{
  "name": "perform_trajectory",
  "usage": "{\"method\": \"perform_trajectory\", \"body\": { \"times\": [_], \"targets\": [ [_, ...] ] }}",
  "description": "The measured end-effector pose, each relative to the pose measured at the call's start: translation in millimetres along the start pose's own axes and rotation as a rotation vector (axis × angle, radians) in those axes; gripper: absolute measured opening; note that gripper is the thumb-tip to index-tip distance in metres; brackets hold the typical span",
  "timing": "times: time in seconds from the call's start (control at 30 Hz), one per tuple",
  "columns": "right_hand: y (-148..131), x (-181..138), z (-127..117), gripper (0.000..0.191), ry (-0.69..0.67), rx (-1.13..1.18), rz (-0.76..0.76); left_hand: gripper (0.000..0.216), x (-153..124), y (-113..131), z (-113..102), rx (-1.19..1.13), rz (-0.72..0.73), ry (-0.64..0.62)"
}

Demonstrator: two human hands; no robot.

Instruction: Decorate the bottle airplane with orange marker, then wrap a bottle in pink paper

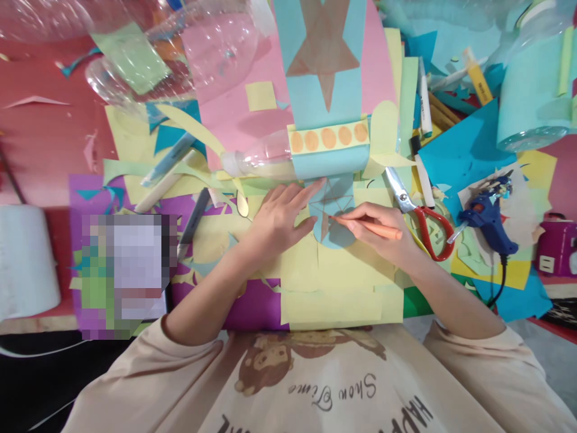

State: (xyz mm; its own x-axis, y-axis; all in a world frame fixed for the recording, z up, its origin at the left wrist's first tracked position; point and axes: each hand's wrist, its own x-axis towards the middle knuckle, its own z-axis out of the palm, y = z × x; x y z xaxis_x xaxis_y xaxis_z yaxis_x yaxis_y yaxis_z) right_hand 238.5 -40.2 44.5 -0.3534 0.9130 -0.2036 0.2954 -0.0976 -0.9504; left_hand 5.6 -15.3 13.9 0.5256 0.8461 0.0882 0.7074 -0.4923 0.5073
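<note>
A light-blue paper piece with a rounded lower end lies on pale yellow sheets, and a star is outlined on it in brown. Part of the star's lower point is coloured in. My left hand rests flat with fingers spread, its fingertips on the paper's left edge. Between the fingers of my right hand is an orange colored pencil, its tip touching the star. Just above lies a clear plastic bottle on its side, wrapped in blue paper with a yellow strip of orange dots.
Red-handled scissors and a blue glue gun lie at the right. A large brown star on blue paper is at the top. Clear bottles, markers and paper scraps surround the work. A white roll stands at the left.
</note>
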Motion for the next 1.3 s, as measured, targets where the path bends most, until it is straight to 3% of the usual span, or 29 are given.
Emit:
{"method": "perform_trajectory", "body": {
  "times": [0.87,1.3],
  "targets": [
    [-8.2,2.9,-0.7,0.013,-0.097,-0.164,-0.124,0.052,0.5,-0.4,0.9,0.006,0.019,0.015],
    [-0.4,1.0,-1.1,0.014,-0.025,-0.112,-0.139,0.054,0.7,-0.2,0.7,0.0,-0.017,-0.02]
  ]
}}
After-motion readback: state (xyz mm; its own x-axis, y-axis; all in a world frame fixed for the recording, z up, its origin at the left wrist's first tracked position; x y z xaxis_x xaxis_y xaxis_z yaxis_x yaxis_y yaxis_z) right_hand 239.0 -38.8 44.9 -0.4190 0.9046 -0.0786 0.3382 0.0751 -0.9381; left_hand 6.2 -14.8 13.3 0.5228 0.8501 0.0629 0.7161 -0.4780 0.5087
